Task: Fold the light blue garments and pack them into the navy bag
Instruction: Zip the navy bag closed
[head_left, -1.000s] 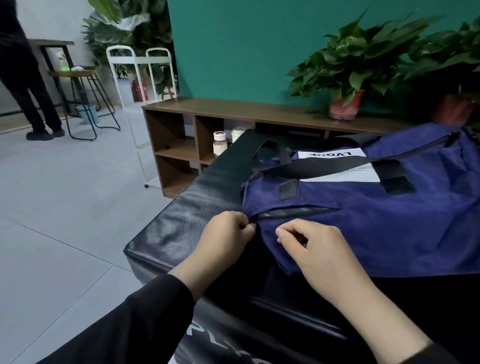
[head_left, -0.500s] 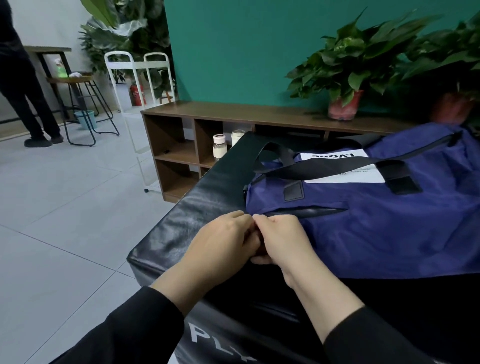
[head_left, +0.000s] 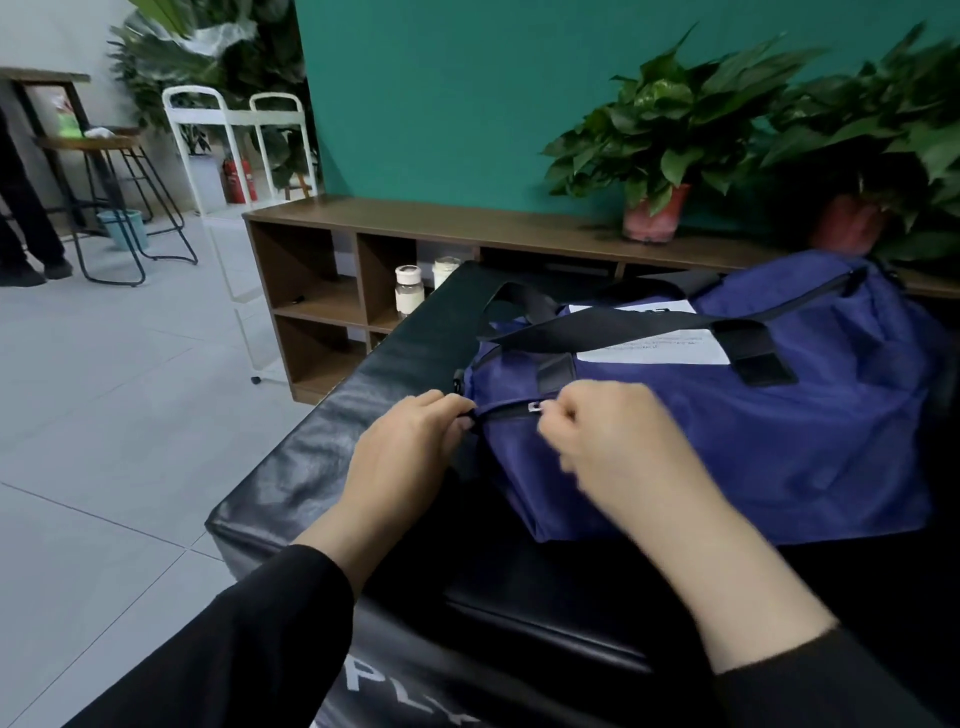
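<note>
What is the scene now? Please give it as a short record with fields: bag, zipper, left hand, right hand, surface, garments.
bag: navy bag lying on its side, black straps on top
zipper: silver zipper pull near the bag's left end
left hand: left hand pinches the zipper's end
right hand: right hand pinches the pull, fingers curled
surface: black padded bench
garments: no light blue garments visible

Left hand (head_left: 410, 452) and right hand (head_left: 613, 441), fingers curled in pinching grip.
</note>
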